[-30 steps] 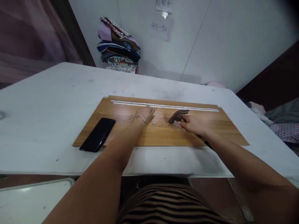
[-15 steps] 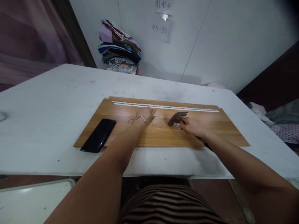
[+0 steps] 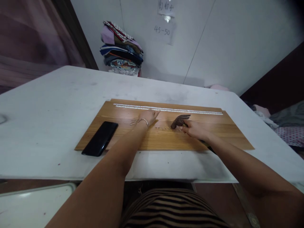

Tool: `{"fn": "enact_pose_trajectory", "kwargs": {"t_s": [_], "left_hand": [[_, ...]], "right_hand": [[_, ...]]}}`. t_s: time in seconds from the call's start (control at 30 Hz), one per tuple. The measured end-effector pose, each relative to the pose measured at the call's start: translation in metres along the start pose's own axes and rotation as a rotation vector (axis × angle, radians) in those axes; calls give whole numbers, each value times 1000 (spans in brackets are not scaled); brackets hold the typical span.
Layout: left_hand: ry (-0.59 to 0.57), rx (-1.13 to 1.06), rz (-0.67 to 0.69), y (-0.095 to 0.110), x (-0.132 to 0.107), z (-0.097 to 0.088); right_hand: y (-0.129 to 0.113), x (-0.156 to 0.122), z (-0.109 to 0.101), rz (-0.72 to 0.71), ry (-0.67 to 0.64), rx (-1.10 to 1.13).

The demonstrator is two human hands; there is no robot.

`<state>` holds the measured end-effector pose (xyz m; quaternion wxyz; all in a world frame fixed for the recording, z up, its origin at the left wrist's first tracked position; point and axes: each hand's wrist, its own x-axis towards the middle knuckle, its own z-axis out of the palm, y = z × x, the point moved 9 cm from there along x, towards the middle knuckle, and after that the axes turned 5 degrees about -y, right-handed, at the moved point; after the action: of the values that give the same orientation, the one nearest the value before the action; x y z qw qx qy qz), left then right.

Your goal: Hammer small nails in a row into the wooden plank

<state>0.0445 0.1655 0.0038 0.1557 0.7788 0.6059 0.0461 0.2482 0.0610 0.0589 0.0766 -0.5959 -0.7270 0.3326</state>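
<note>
A wooden board (image 3: 220, 134) lies on the white table (image 3: 47, 107). My right hand (image 3: 196, 129) grips a claw hammer (image 3: 180, 121) close to its dark head, which rests just right of a short row of small nails (image 3: 162, 129) standing in the board. My left hand (image 3: 148, 116), a thin bracelet at its wrist, lies flat on the board left of the nails, fingers stretched toward a long white ruler strip (image 3: 166, 109). A few loose nails (image 3: 133, 122) lie beside the left wrist.
A black phone (image 3: 100, 142) lies on the board's left end. Folded clothes (image 3: 121, 47) are stacked against the back wall. A paper reading 45-50 (image 3: 162, 30) hangs on the wall. A white surface (image 3: 35, 202) sits low at the left, bedding (image 3: 289, 126) at the right.
The hammer head has shifted slightly left and lower toward the row of nails. My left hand has stayed flat on the board.
</note>
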Motion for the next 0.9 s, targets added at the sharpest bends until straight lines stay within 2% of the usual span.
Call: {"fn": "enact_pose_trajectory", "kwargs": {"t_s": [0.3,0.4,0.47,0.57,0.63,0.7,0.8,0.9], "left_hand": [[6,-39,5,1,-1,-3],[78,-104,21,0,-6,-9],[168,-189,20,-3,-10,-16],[354,-459,-70,-19,-20,-33],[470,-739,-153,-35,-27,-41],[537,-1029,-217,-51,-32,-44],[531,-1373,-276,-69,-37,-42],[497,-1557,-331,-83,-47,-34]], "right_hand": [[3,3,8,-18,-5,35],[5,3,6,-2,12,24],[5,2,5,-1,14,21],[6,1,4,8,18,23],[6,0,4,5,23,21],[5,-2,4,-10,33,26],[6,-2,5,-18,52,56],[9,0,8,-17,58,99]]}}
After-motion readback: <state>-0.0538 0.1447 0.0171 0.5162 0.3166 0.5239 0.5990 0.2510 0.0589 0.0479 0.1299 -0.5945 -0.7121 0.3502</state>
